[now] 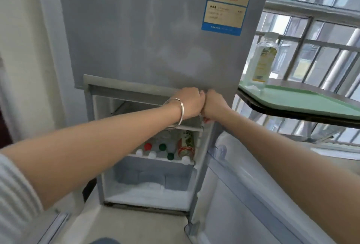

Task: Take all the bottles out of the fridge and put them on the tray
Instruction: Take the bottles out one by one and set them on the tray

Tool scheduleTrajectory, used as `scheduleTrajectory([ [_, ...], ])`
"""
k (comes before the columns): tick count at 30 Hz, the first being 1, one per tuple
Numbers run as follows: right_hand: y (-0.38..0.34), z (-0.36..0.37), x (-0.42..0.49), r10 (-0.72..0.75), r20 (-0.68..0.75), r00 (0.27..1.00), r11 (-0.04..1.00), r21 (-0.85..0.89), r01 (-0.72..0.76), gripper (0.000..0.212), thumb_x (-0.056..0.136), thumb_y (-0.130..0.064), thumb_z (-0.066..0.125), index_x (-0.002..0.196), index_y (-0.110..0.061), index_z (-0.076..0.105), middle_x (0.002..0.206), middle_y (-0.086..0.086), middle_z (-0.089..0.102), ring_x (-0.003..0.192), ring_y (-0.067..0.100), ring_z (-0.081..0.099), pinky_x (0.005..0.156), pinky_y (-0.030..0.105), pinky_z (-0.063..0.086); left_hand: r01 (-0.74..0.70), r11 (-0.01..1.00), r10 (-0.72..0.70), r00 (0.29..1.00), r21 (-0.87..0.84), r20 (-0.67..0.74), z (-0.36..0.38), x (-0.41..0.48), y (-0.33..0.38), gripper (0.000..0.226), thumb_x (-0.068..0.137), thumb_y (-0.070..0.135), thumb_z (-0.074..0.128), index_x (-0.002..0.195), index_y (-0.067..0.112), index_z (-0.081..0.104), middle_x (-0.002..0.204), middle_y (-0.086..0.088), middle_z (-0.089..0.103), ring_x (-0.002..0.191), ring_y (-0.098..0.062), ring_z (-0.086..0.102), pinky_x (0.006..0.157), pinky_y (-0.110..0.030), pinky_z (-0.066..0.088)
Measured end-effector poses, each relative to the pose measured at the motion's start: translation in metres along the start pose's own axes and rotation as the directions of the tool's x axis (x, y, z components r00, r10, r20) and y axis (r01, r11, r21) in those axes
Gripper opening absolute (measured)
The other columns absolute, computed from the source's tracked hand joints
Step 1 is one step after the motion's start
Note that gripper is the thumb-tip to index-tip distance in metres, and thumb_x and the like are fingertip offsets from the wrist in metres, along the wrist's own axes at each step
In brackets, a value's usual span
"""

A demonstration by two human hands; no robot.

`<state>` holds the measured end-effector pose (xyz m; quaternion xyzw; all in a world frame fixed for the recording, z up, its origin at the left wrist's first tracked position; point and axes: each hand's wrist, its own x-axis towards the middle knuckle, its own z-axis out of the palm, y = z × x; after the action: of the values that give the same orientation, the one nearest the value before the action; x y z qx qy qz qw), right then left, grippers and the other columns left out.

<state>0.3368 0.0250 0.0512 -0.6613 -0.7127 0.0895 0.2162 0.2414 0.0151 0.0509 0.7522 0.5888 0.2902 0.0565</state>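
Your left hand (pixel 190 103) and right hand (pixel 214 105) meet knuckle to knuckle at the centre of the frame. They are up against the lower edge of the closed upper door (pixel 146 29) of the grey fridge (pixel 90 127). You see only the backs of both hands, with the fingers curled away out of sight, so you cannot tell whether either one has hold of anything. A small red bit peeks out under the right hand, too hidden to name. A silver bracelet (pixel 181 111) circles your left wrist.

Below your hands the lower compartment (pixel 109 165) stands open, its door (pixel 253 195) swung out toward the lower right of the frame. On the white shelf (pixel 161 159) inside, small bottles (pixel 155 150) stand upright in a cluster, seen from above mostly as caps. There is one red cap (pixel 148 146), two green caps (pixel 162 147) and several white caps (pixel 152 154). At the right end of that shelf a taller bottle (pixel 186 144) with a red and white label stands close to the side wall. Under the shelf, frost (pixel 148 189) coats the bottom of the compartment.

At the right of the frame a green tray (pixel 311 101) lies on a dark-edged table (pixel 292 114) beside the fridge. One clear bottle (pixel 262 60) with a yellow label and a pale cap stands upright at the tray's left end. A blue-bordered sticker (pixel 228 0) sits at the upper right of the upper door.
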Motion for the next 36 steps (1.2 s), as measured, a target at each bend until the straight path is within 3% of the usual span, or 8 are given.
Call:
scheduleTrajectory([
  [4,-0.008,0.037,-0.01,-0.185,-0.201,0.962,0.968,-0.205,0.143,0.02,0.09,-0.008,0.047,0.106,-0.001,0.058,0.108,0.022,0.065,0.102,0.042,0.063,0.076,0.041,0.048,0.016,0.999,-0.011,0.989,-0.033,0.144,0.012,-0.013,-0.044,0.038,0.101,0.022,0.028,0.078,0.005,0.054,0.093,-0.024,0.065,0.079,-0.036,0.058,0.064,-0.034,0.038],
  [8,-0.004,0.089,-0.009,-0.201,0.051,0.978,0.934,-0.293,0.207,0.021,0.085,-0.01,0.052,0.103,-0.006,0.062,0.107,0.018,0.067,0.101,0.038,0.065,0.074,0.038,0.049,0.116,0.993,-0.122,0.923,0.038,0.364,0.042,-0.023,-0.08,0.03,0.1,0.01,0.033,0.115,-0.004,0.055,0.114,-0.023,0.063,0.099,-0.038,0.061,0.079,-0.038,0.046],
  [13,0.013,0.189,0.029,-0.054,0.356,0.933,0.977,-0.174,0.123,0.029,0.085,-0.017,0.058,0.112,-0.012,0.065,0.112,0.012,0.07,0.099,0.03,0.068,0.079,0.033,0.055,0.239,0.964,-0.264,0.816,0.115,0.514,0.103,-0.017,-0.147,0.035,0.1,0.007,0.032,0.124,-0.008,0.054,0.13,-0.022,0.057,0.116,-0.035,0.057,0.091,-0.038,0.045],
  [15,0.017,0.222,0.041,-0.027,0.43,0.902,0.987,-0.13,0.092,0.04,0.087,-0.019,0.058,0.127,-0.014,0.056,0.121,0.013,0.065,0.106,0.03,0.064,0.086,0.034,0.052,0.196,0.956,-0.281,0.835,0.22,0.474,0.131,-0.01,-0.179,0.046,0.102,0.02,0.031,0.142,-0.001,0.037,0.145,-0.022,0.042,0.131,-0.037,0.044,0.106,-0.043,0.039],
  [18,0.023,0.269,0.055,-0.002,0.456,0.89,0.993,-0.105,0.056,0.067,0.086,-0.03,0.059,0.145,-0.026,0.027,0.132,0.017,0.052,0.117,0.037,0.055,0.097,0.04,0.048,0.061,0.92,-0.272,0.811,0.387,0.518,0.158,-0.008,-0.213,0.063,0.1,0.034,0.028,0.153,0.011,0.004,0.159,-0.02,0.008,0.146,-0.041,0.009,0.118,-0.053,0.011],
  [26,0.029,0.319,0.065,0.031,0.294,0.955,0.998,-0.055,-0.015,0.065,0.089,-0.014,0.057,0.146,-0.023,0.027,0.131,0.019,0.047,0.121,0.039,0.049,0.098,0.043,0.044,0.084,0.956,-0.209,0.866,0.281,0.453,0.185,-0.011,-0.252,0.071,0.092,0.037,0.046,0.151,0.021,0.01,0.16,-0.004,0.015,0.148,-0.029,0.01,0.116,-0.051,0.022],
  [30,0.028,0.321,0.058,0.031,0.153,0.988,0.999,-0.046,-0.024,0.048,0.087,-0.011,0.062,0.128,-0.016,0.037,0.115,0.018,0.054,0.109,0.036,0.054,0.081,0.039,0.047,0.051,0.964,-0.167,0.881,0.262,0.443,0.18,-0.011,-0.26,0.074,0.091,0.036,0.049,0.152,0.017,0.011,0.16,-0.003,0.018,0.147,-0.026,0.017,0.115,-0.048,0.026],
  [36,0.024,0.277,0.037,-0.27,-0.066,0.961,0.918,-0.318,0.236,0.034,0.086,-0.029,0.058,0.113,-0.012,0.046,0.091,0.009,0.064,0.076,0.028,0.064,0.052,0.031,0.04,0.095,0.972,-0.168,0.92,0.216,0.353,0.177,-0.01,-0.249,0.079,0.088,0.03,0.053,0.151,0.016,0.009,0.153,-0.008,0.032,0.141,-0.028,0.03,0.11,-0.049,0.033],
])
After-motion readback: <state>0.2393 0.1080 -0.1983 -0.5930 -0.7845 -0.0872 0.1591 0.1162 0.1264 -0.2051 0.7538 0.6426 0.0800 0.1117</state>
